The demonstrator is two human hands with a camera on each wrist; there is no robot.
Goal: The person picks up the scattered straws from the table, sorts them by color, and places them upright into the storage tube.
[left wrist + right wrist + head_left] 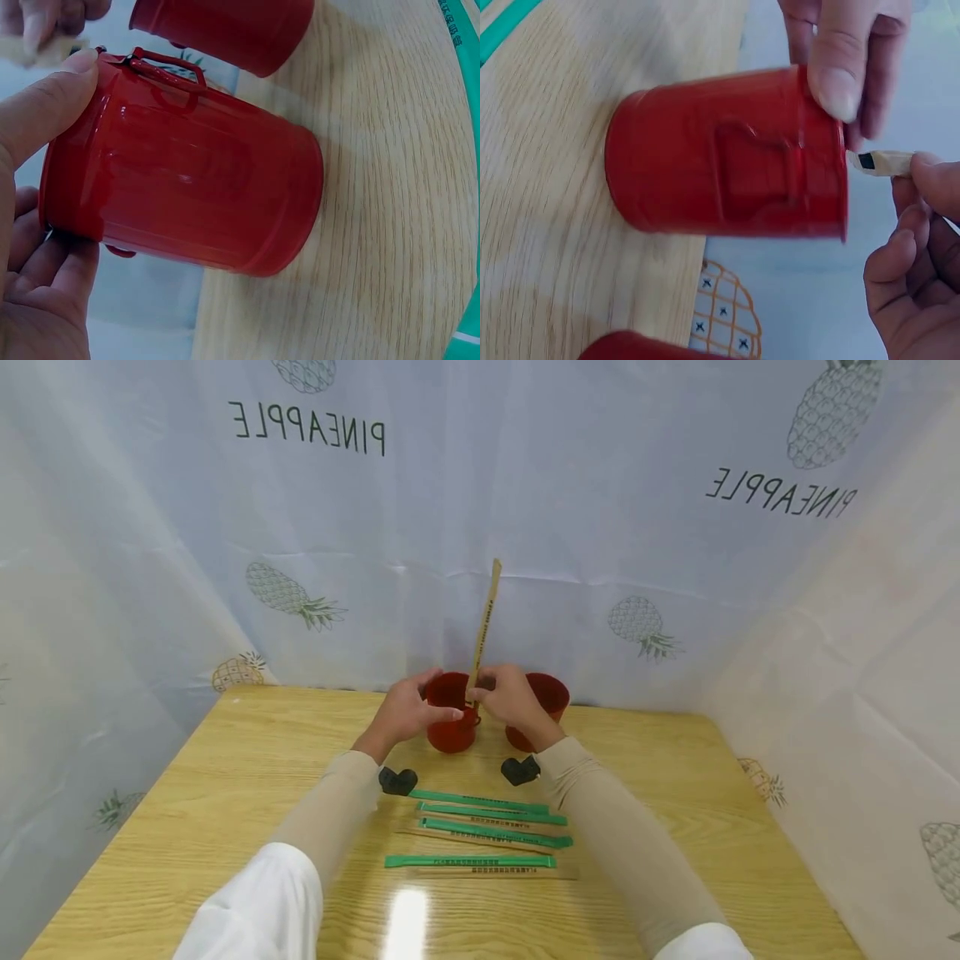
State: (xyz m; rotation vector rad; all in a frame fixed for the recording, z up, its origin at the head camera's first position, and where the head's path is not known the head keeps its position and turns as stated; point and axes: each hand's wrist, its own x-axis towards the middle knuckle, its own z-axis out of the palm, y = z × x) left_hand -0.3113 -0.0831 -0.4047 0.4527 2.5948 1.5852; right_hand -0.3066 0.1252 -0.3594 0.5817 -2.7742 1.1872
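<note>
My left hand (401, 714) grips a small red metal bucket (202, 172) at its rim, thumb on one side and fingers round the other. The bucket stands upright on the table, a wire handle loop on its side. Between thumb and fingers my right hand (513, 700) pinches a tan paper-wrapped straw (486, 618) near its lower end. The straw points up, slightly tilted, and its lower tip (870, 161) is just above the bucket's rim. A second red bucket (555, 697) stands to the right, partly behind my right hand and wrist.
Several wrapped straws, green (472, 862) and tan (517, 873), lie crosswise on the wooden table (262, 793) nearer to me. Black wrist-worn pieces (397, 781) show by both wrists. A white pineapple-print curtain (420, 527) hangs right behind the buckets and along both sides.
</note>
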